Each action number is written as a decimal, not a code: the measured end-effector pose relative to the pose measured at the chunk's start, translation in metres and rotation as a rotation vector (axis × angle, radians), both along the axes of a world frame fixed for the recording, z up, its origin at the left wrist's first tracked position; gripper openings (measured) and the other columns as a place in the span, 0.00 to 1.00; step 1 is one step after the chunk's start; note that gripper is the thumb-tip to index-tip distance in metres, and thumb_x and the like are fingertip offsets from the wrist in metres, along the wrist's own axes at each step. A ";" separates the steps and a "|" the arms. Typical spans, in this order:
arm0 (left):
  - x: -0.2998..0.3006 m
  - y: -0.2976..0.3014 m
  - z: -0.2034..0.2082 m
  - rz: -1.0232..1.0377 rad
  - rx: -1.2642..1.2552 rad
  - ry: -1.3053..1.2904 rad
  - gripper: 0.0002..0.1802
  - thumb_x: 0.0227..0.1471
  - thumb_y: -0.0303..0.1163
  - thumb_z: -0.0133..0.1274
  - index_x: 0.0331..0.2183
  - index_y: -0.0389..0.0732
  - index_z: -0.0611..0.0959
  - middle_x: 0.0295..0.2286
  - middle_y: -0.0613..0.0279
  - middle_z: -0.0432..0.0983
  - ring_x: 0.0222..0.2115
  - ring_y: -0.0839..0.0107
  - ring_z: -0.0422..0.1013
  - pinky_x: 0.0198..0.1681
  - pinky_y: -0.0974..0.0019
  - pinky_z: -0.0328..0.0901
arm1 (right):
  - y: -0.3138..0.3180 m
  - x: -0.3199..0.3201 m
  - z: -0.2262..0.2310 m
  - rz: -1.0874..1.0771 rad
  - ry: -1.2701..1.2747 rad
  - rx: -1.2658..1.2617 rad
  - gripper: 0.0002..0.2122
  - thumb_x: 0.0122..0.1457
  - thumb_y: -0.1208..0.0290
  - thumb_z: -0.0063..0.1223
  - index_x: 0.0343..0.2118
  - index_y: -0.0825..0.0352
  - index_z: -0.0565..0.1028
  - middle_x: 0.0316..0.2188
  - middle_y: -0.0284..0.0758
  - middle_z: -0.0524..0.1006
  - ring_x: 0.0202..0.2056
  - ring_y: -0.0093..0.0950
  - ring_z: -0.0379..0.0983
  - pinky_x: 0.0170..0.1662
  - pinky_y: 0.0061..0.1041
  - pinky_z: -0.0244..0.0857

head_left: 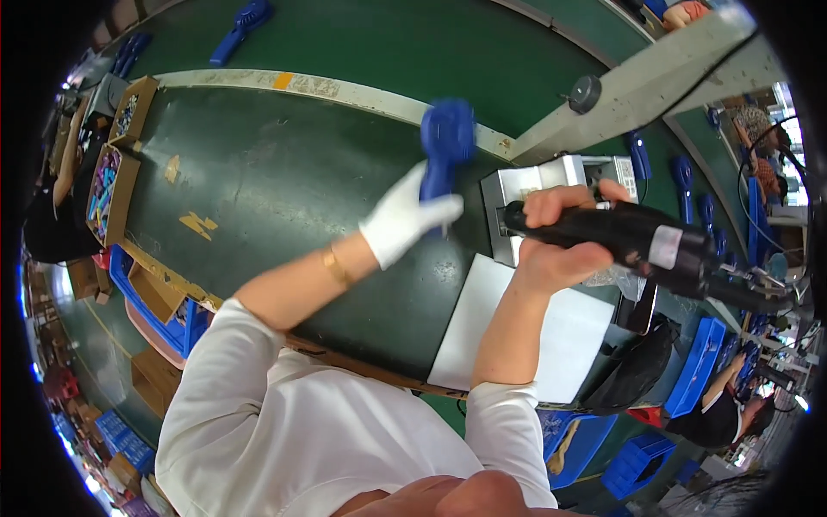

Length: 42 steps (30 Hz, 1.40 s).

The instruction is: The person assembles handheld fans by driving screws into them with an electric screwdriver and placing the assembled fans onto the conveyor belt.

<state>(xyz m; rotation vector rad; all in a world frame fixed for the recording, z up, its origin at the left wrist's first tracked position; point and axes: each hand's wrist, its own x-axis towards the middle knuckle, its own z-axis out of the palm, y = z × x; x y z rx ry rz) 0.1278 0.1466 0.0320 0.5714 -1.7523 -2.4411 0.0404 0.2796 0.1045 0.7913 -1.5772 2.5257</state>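
My left hand (403, 215), in a white glove, grips the handle of a blue handheld device (449, 133), fan-like in shape, its rounded head pointing away from me. The device is somewhat blurred and held over the green tabletop. Bare, my right hand (558, 237) is wrapped round a black power screwdriver (637, 234). The tool lies nearly level, its dark narrow end to the left and a cable side to the right. Just behind it stands a silver metal box-like fixture (508, 185), partly hidden by the hand and tool.
A white sheet (469, 332) lies under my right forearm. Cardboard boxes (131, 194) with small colourful parts line the left edge. A green conveyor (362, 39) carries another blue device (241, 33). A metal post (637, 82) slants at right. Blue bins (696, 366) and co-workers are farther right.
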 end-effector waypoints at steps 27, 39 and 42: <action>-0.042 0.006 0.039 -0.245 -1.478 0.499 0.06 0.38 0.23 0.52 0.24 0.43 0.74 0.26 0.58 0.66 0.31 0.57 0.66 0.33 0.60 0.65 | 0.019 -0.011 0.020 0.075 0.058 -0.144 0.32 0.55 0.45 0.51 0.46 0.73 0.60 0.15 0.35 0.68 0.15 0.22 0.63 0.20 0.20 0.57; -0.105 0.027 0.076 -0.300 -1.459 0.981 0.17 0.37 0.31 0.57 0.35 0.44 0.76 0.41 0.57 0.68 0.46 0.55 0.63 0.48 0.57 0.61 | 0.031 0.001 0.039 -0.085 -0.064 0.015 0.44 0.43 0.33 0.52 0.49 0.71 0.58 0.16 0.32 0.65 0.17 0.21 0.60 0.21 0.20 0.56; -0.082 -0.033 0.049 -0.257 -1.505 0.779 0.14 0.37 0.31 0.60 0.32 0.43 0.80 0.45 0.53 0.69 0.49 0.50 0.63 0.52 0.52 0.60 | 0.020 -0.006 0.019 -0.110 0.025 0.039 0.40 0.46 0.40 0.57 0.48 0.74 0.58 0.17 0.35 0.68 0.17 0.22 0.62 0.22 0.20 0.58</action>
